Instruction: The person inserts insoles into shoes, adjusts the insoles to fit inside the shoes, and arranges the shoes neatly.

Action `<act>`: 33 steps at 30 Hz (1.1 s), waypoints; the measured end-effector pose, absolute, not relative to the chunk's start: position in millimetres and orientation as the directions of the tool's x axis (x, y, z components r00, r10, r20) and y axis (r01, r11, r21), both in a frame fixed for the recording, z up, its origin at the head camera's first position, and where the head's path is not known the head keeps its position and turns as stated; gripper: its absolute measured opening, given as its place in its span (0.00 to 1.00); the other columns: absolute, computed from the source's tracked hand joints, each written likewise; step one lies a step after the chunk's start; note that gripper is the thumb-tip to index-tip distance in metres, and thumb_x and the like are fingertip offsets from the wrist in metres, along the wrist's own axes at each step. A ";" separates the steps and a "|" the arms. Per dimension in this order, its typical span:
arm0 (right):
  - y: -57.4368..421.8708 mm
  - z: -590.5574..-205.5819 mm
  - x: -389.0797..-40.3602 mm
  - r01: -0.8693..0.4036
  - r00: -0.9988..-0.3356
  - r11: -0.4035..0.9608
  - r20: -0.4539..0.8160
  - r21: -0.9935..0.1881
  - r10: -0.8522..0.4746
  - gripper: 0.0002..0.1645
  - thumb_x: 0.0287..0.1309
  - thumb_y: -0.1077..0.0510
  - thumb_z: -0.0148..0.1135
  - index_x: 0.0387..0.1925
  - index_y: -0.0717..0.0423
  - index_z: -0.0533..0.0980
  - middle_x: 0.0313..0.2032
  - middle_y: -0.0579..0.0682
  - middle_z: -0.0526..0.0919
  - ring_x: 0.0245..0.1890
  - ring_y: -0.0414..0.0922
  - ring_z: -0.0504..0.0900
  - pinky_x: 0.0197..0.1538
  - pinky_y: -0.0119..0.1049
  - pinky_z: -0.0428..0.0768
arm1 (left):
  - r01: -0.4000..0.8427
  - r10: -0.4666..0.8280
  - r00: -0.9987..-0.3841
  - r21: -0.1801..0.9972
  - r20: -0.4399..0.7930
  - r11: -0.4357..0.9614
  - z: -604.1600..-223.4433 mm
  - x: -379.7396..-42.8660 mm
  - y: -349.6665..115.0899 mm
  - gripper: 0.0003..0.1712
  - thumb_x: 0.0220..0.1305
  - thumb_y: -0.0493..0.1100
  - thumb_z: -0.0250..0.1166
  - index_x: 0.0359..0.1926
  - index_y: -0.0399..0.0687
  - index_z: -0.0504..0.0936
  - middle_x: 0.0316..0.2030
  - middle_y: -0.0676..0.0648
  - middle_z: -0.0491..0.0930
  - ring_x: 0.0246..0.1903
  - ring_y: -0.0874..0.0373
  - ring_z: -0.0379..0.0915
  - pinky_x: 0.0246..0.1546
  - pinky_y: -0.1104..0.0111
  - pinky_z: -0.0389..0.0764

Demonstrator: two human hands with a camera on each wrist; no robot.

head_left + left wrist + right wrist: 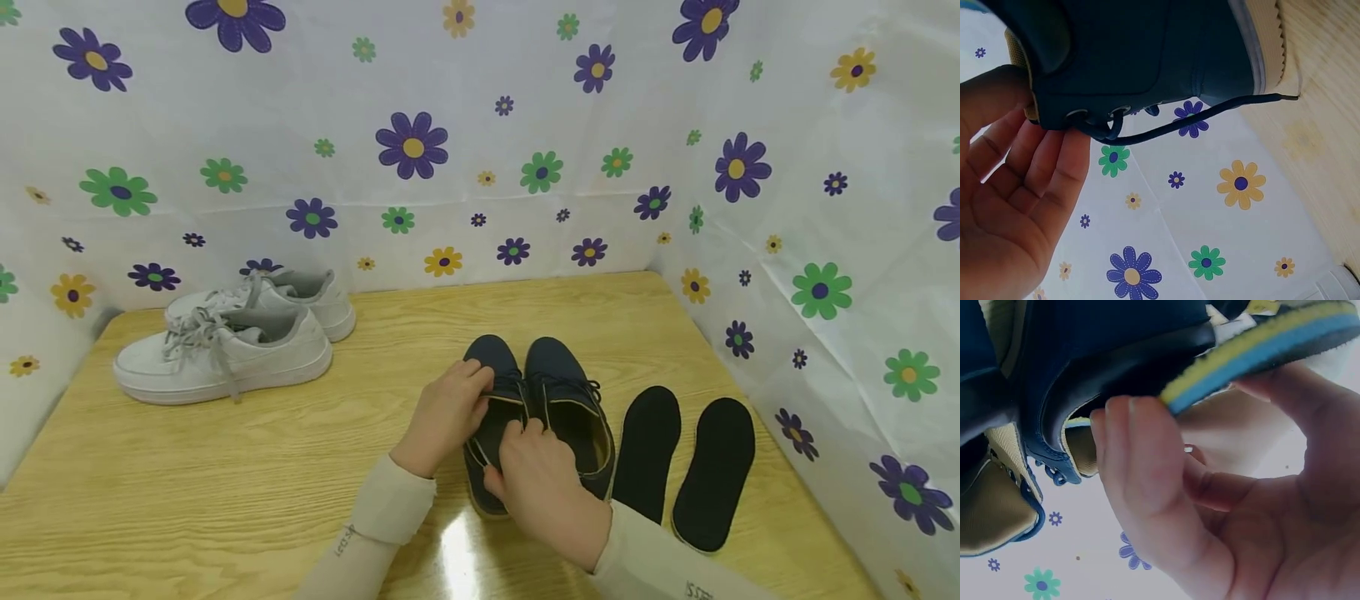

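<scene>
A pair of navy lace-up shoes stands side by side, toes away from me. My left hand (447, 412) pinches the opening edge of the left navy shoe (489, 354) near its laces; the left wrist view shows a loose lace (1197, 119) hanging there. My right hand (543, 479) is at the same shoe's opening. In the right wrist view it grips an insole (1260, 356) with yellow and blue layers at its edge, partly inside the shoe. The right navy shoe (555, 358) stands close beside, partly hidden by my right hand.
Two black insoles (648, 446) (714, 475) lie on the wooden table (225, 483) to the right of the shoes. A pair of white sneakers (232, 350) stands at the back left. Flower-patterned cloth (450, 92) hangs behind and along the sides.
</scene>
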State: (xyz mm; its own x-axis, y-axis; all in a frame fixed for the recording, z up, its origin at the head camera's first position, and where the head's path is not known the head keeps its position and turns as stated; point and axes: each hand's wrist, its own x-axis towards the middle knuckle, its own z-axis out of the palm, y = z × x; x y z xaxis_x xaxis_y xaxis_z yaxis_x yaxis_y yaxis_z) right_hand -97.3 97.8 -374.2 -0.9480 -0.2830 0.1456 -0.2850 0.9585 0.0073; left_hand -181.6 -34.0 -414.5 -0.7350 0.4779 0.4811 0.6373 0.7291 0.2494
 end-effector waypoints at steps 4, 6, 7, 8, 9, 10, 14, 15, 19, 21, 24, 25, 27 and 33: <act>91.8 -377.6 -105.9 -0.275 -0.947 0.961 0.169 0.022 -0.274 0.25 0.50 0.44 0.70 0.28 0.63 0.74 0.21 0.55 0.72 0.16 0.47 0.72 0.16 0.35 0.72 | 0.632 0.471 -0.740 0.259 0.480 0.730 -413.4 -180.6 -34.1 0.14 0.52 0.31 0.71 0.27 0.48 0.72 0.26 0.51 0.68 0.28 0.57 0.68 0.22 0.68 0.72; 90.6 -377.0 -106.4 -0.266 -0.953 0.964 0.147 0.003 -0.264 0.26 0.51 0.43 0.70 0.29 0.64 0.74 0.23 0.56 0.73 0.18 0.48 0.74 0.17 0.36 0.73 | 0.629 0.467 -0.742 0.261 0.481 0.732 -413.0 -180.2 -34.7 0.15 0.52 0.31 0.71 0.27 0.48 0.72 0.25 0.51 0.68 0.28 0.57 0.68 0.22 0.68 0.72; 90.8 -376.2 -105.4 -0.261 -0.958 0.965 0.126 -0.012 -0.257 0.27 0.52 0.43 0.69 0.31 0.64 0.75 0.23 0.57 0.74 0.18 0.48 0.74 0.18 0.37 0.74 | 0.629 0.466 -0.742 0.259 0.483 0.733 -412.9 -180.2 -35.0 0.15 0.52 0.31 0.71 0.27 0.48 0.72 0.25 0.51 0.68 0.27 0.57 0.68 0.22 0.67 0.72; 91.4 -374.7 -103.5 -0.255 -0.962 0.967 0.104 -0.025 -0.251 0.29 0.52 0.41 0.69 0.33 0.65 0.75 0.24 0.57 0.74 0.19 0.49 0.75 0.18 0.38 0.75 | 0.630 0.466 -0.740 0.259 0.485 0.732 -412.7 -180.1 -35.3 0.15 0.52 0.31 0.71 0.27 0.48 0.72 0.25 0.51 0.68 0.27 0.57 0.68 0.22 0.67 0.72; 92.7 -372.9 -101.0 -0.251 -0.966 0.967 0.080 -0.037 -0.247 0.30 0.51 0.40 0.70 0.35 0.66 0.75 0.25 0.58 0.75 0.20 0.50 0.76 0.19 0.39 0.75 | 0.632 0.467 -0.739 0.258 0.485 0.731 -412.7 -180.2 -35.5 0.15 0.52 0.32 0.71 0.27 0.48 0.72 0.25 0.51 0.68 0.27 0.57 0.68 0.22 0.67 0.72; 94.2 -370.7 -98.2 -0.246 -0.968 0.968 0.056 -0.049 -0.243 0.32 0.50 0.40 0.70 0.37 0.66 0.75 0.25 0.58 0.75 0.20 0.51 0.76 0.19 0.40 0.75 | 0.634 0.469 -0.736 0.255 0.488 0.730 -412.6 -180.4 -35.8 0.15 0.53 0.32 0.71 0.27 0.48 0.72 0.25 0.51 0.68 0.27 0.57 0.68 0.22 0.67 0.72; 101.0 -364.8 -89.1 -0.272 -0.962 0.958 0.050 -0.085 -0.269 0.34 0.46 0.41 0.73 0.39 0.67 0.75 0.24 0.58 0.75 0.20 0.52 0.77 0.20 0.41 0.75 | 0.637 0.468 -0.729 0.244 0.500 0.731 -411.9 -182.0 -36.5 0.14 0.52 0.32 0.71 0.27 0.47 0.72 0.26 0.51 0.68 0.27 0.56 0.68 0.22 0.67 0.72; 101.9 -364.4 -88.2 -0.286 -0.958 0.954 0.062 -0.092 -0.281 0.33 0.46 0.42 0.73 0.37 0.67 0.74 0.24 0.58 0.75 0.20 0.51 0.76 0.19 0.41 0.75 | 0.635 0.466 -0.730 0.242 0.501 0.734 -411.8 -182.7 -36.7 0.14 0.52 0.32 0.71 0.27 0.47 0.72 0.26 0.51 0.68 0.27 0.56 0.68 0.22 0.67 0.72; 100.2 -366.8 -89.8 -0.323 -0.941 0.942 0.133 -0.088 -0.310 0.26 0.47 0.47 0.73 0.31 0.66 0.73 0.23 0.58 0.74 0.20 0.51 0.75 0.20 0.39 0.75 | 0.626 0.461 -0.738 0.245 0.493 0.741 -410.9 -183.8 -37.1 0.14 0.52 0.32 0.71 0.27 0.47 0.72 0.25 0.51 0.68 0.27 0.56 0.69 0.22 0.67 0.72; 96.9 -368.9 -92.4 -0.318 -0.939 0.946 0.156 -0.060 -0.306 0.24 0.48 0.48 0.72 0.27 0.64 0.74 0.22 0.57 0.74 0.19 0.49 0.74 0.19 0.37 0.75 | 0.626 0.462 -0.740 0.249 0.489 0.739 -410.9 -183.6 -36.8 0.14 0.52 0.31 0.71 0.26 0.47 0.72 0.25 0.51 0.68 0.26 0.57 0.68 0.22 0.67 0.72; 91.9 -372.5 -96.8 -0.309 -0.935 0.951 0.185 -0.006 -0.303 0.21 0.49 0.49 0.72 0.23 0.61 0.75 0.21 0.55 0.73 0.19 0.47 0.74 0.21 0.36 0.76 | 0.627 0.462 -0.740 0.251 0.489 0.737 -412.0 -183.2 -36.0 0.14 0.52 0.31 0.71 0.26 0.47 0.72 0.25 0.51 0.68 0.26 0.57 0.69 0.22 0.67 0.72; 90.5 -374.1 -98.4 -0.310 -0.931 0.951 0.198 0.013 -0.306 0.20 0.49 0.49 0.72 0.22 0.61 0.75 0.20 0.55 0.74 0.19 0.47 0.73 0.22 0.35 0.76 | 0.628 0.463 -0.739 0.250 0.490 0.737 -412.6 -183.1 -35.6 0.14 0.51 0.32 0.71 0.26 0.47 0.72 0.25 0.51 0.68 0.25 0.57 0.69 0.21 0.67 0.72; 88.0 -377.1 -101.2 -0.307 -0.927 0.951 0.215 0.031 -0.307 0.18 0.49 0.50 0.72 0.21 0.60 0.76 0.20 0.54 0.74 0.20 0.47 0.73 0.23 0.36 0.76 | 0.629 0.463 -0.736 0.246 0.493 0.738 -414.0 -182.9 -35.1 0.14 0.51 0.31 0.71 0.26 0.48 0.72 0.25 0.51 0.68 0.25 0.56 0.69 0.21 0.67 0.72; 87.3 -380.3 -100.9 -0.312 -0.934 0.950 0.182 0.005 -0.308 0.17 0.51 0.50 0.71 0.24 0.60 0.78 0.23 0.56 0.75 0.22 0.49 0.74 0.25 0.36 0.77 | 0.642 0.467 -0.724 0.246 0.508 0.727 -415.0 -181.4 -33.2 0.15 0.51 0.31 0.71 0.26 0.47 0.72 0.24 0.51 0.68 0.25 0.57 0.68 0.21 0.67 0.72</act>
State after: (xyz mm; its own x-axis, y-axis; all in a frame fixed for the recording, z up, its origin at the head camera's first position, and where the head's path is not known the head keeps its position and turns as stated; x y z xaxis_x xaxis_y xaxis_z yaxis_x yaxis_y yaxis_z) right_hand -100.9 87.3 -380.3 -0.9338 -0.3079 0.1823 -0.3123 0.9500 0.0049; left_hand -181.4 -33.2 -415.0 -0.7236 0.4672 0.5081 0.6416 0.7266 0.2457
